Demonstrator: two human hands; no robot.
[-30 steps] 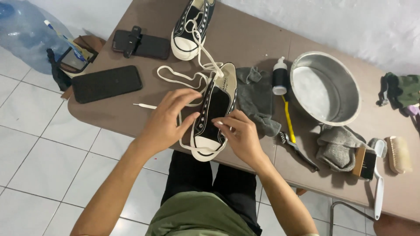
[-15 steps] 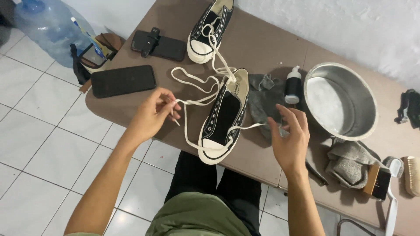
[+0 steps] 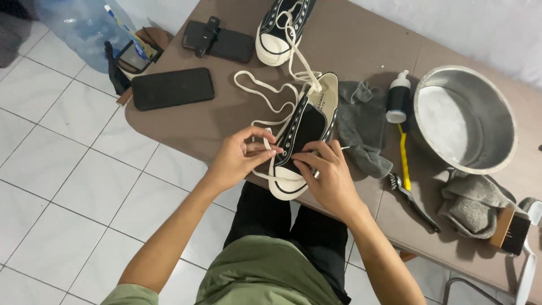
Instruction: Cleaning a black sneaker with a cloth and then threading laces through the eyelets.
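Note:
A black canvas sneaker with a cream sole lies at the near edge of the brown table, toe toward me. My left hand pinches the cream shoelace at the shoe's left eyelets. My right hand rests on the toe's right side, fingers closed on the lace's other end near the lower eyelets. Loose lace loops trail up the table to a second black sneaker at the far edge.
Two black phones lie at the left. Right of the shoe are a grey cloth, a pump bottle, a yellow-handled brush, a metal basin, more cloths and brushes. A water jug stands on the tiled floor.
Both hands had spread apart pulling the lace ends outward; now they have come back together over the shoe's toe, each gripping lace at the lower eyelets.

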